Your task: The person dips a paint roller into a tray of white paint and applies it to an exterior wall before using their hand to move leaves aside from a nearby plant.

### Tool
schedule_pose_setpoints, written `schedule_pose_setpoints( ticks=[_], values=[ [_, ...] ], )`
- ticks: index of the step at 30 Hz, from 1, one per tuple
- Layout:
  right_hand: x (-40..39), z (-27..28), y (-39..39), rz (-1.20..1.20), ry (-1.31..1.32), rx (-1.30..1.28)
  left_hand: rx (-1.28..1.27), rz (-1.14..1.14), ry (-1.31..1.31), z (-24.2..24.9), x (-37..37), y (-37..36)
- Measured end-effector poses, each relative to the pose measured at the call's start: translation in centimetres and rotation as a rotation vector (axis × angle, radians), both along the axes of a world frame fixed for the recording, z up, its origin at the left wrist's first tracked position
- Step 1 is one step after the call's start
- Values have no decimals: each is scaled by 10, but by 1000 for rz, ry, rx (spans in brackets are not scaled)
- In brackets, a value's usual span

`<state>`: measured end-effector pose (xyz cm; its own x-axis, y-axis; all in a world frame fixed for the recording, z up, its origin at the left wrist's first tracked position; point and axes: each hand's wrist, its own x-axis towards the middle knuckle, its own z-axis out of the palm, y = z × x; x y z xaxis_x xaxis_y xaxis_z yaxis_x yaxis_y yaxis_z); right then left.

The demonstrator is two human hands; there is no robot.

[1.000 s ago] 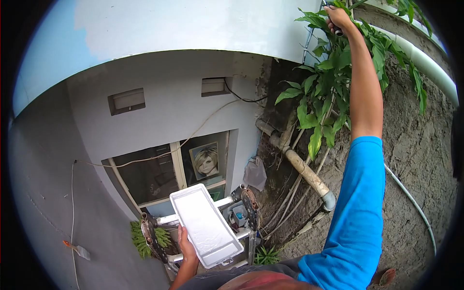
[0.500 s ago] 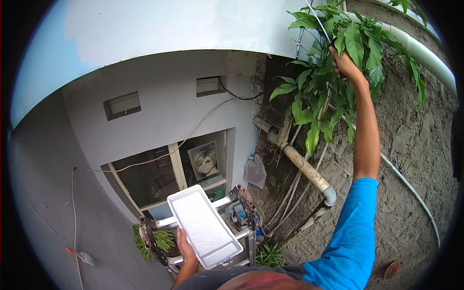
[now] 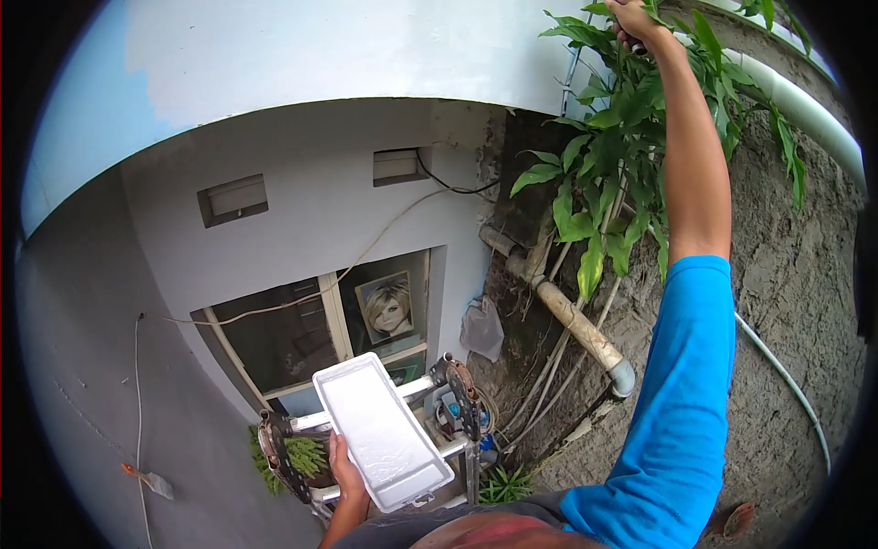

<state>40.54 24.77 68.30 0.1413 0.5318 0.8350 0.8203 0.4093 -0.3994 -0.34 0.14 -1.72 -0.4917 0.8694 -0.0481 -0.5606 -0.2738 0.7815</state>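
A white paint tray (image 3: 377,425) with wet white paint in it is gripped at its left edge by my left hand (image 3: 346,471), fingers partly hidden beneath. My right hand (image 3: 637,20) is raised high at the top edge of the view, wrapped around the dark handle of a paint roller (image 3: 639,48); the roller's head is out of sight. This hand is beside the upper wall band (image 3: 347,50), coated white with light blue at its left end. Leaves of a climbing plant (image 3: 631,119) surround the hand and forearm.
A metal ladder (image 3: 315,421) stands beneath the tray. Right lie a rough wall (image 3: 777,265), a thick white pipe (image 3: 796,101) and an old drainpipe (image 3: 576,316). Cables (image 3: 384,229) cross before a window (image 3: 274,339). A brush (image 3: 157,483) hangs at lower left.
My right hand has moved up with the paint roller, whose metal rod has left the view. The tray and my left hand have shifted only slightly.
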Motion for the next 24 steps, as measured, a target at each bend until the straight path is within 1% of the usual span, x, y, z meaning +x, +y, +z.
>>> schedule_pose_setpoints(
  ticks=[2,3,4,6,8,10,12,14,18,20,22,23,24],
  values=[
    [12,-24,7,210,23,-73,0,-2,16,1,-1,1],
    [14,-44,-1,183,-38,-50,-5,-5,30,1,-1,0],
    [15,-60,-9,149,42,-155,-9,-7,33,-1,-1,1],
    [24,-99,-17,58,27,-160,-62,48,66,-13,-4,4],
    [22,-123,-42,82,58,-230,-70,60,98,-21,-8,8],
    [18,-120,-52,52,54,-224,10,4,45,-16,-6,6],
    [16,-116,-53,36,74,-205,-9,0,42,-13,-5,3],
    [15,-92,-37,94,125,-205,-22,-3,35,-9,-4,4],
    [-14,-33,-11,137,198,-214,-5,-15,21,1,-1,1],
    [-22,-15,13,144,207,-208,15,-31,11,8,2,-1],
    [-39,-9,31,173,226,-197,19,-35,12,11,3,-2],
    [-63,-33,-8,19,180,-200,18,-33,13,10,2,-1],
    [-45,-28,40,216,175,-178,16,-26,11,7,2,-1]
  ],
)
